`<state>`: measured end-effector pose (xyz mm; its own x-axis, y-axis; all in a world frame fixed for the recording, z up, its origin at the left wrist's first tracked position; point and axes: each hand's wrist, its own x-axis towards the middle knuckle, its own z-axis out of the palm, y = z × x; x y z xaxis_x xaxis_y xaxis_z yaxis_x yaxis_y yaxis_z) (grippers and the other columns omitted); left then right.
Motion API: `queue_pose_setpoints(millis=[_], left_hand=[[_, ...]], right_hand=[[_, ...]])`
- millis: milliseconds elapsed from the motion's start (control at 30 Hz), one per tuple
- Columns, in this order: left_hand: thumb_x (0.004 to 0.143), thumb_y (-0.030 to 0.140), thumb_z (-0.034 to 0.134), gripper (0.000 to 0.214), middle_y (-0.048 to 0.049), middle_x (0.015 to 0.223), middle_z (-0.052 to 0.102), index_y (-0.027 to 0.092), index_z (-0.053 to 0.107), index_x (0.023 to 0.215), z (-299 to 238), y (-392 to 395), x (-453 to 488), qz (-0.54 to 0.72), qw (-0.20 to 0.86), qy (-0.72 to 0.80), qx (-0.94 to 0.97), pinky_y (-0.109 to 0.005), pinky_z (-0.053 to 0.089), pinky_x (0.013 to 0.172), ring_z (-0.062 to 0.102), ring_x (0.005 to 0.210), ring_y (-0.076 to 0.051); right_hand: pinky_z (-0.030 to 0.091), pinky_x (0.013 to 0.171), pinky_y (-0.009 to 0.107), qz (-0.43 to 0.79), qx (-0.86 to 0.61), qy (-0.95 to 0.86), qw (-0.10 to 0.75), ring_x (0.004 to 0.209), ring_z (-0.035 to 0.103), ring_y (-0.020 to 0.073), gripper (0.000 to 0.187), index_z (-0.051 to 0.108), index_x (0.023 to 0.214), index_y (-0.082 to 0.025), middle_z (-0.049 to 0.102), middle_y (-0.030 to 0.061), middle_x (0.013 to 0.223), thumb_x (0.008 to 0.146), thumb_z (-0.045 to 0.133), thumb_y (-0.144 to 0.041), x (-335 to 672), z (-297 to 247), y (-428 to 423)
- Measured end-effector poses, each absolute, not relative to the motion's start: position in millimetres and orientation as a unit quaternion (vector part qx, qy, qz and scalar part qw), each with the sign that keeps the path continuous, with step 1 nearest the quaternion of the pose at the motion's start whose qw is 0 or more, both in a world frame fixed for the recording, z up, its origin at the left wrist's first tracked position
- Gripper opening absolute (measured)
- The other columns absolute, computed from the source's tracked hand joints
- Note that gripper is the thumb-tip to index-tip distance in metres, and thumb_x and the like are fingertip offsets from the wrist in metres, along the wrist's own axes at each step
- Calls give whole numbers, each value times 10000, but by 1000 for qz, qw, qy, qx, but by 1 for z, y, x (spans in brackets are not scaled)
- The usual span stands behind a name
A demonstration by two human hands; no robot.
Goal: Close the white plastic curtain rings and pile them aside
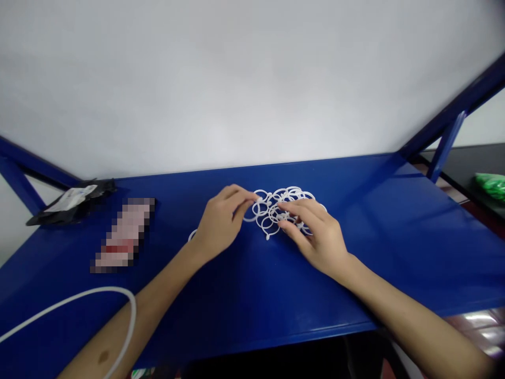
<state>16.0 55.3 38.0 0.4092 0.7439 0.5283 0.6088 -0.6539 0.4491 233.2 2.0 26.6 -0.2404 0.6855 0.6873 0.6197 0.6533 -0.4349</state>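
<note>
A tangled pile of white plastic rings (276,202) lies on the blue shelf top (394,226) near its middle. My left hand (221,221) reaches in from the left, fingertips pinched on a ring at the pile's left edge. My right hand (315,231) rests on the pile's right side, fingers spread across the rings and partly hiding them. Another white ring (192,235) peeks out from under my left wrist.
A black pouch with a white label (73,202) lies at the back left. Beside it is a blurred-out flat object (124,234). A white cord (79,302) loops over my left forearm. Blue frame struts (450,118) rise at the right; something green (491,185) sits on a dark surface beyond.
</note>
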Motion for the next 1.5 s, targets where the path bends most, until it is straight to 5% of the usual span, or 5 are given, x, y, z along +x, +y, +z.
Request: queue_pose_setpoints(millis=[500,1000,1233,1500], left_hand=[[920,166,478,315,-43,959,756,233,785,912,9,166,71,212,173,316,909,-418,459,932,645,950,-215],[968,209,450,305,-70,1124,749,180,692,1151,28,146,28,237,160,405,868,-406,502,991,675,1048,-204],[756,116,468,409,-51,1156,690,250,711,1057,47,105,-63,82,132,446,882,-395,502,945,637,1069,-239],[890,320,568,154,-38,976,679,247,703,890,28,64,-94,55,172,454,872,-314,505,800,649,894,-206]], right_hand=[[525,829,394,33,-445,-756,478,922,634,215,132,689,1062,-194,722,69,985,974,613,-257,242,42,0],[519,807,394,29,-465,-747,474,912,628,223,147,700,1039,-196,733,74,968,983,590,-276,243,42,3],[514,803,394,37,-459,-759,461,916,619,222,148,705,1036,-203,731,69,966,982,583,-266,241,36,3],[515,768,366,74,-405,-817,405,847,613,199,146,694,987,-165,729,72,913,991,561,-224,231,30,-3]])
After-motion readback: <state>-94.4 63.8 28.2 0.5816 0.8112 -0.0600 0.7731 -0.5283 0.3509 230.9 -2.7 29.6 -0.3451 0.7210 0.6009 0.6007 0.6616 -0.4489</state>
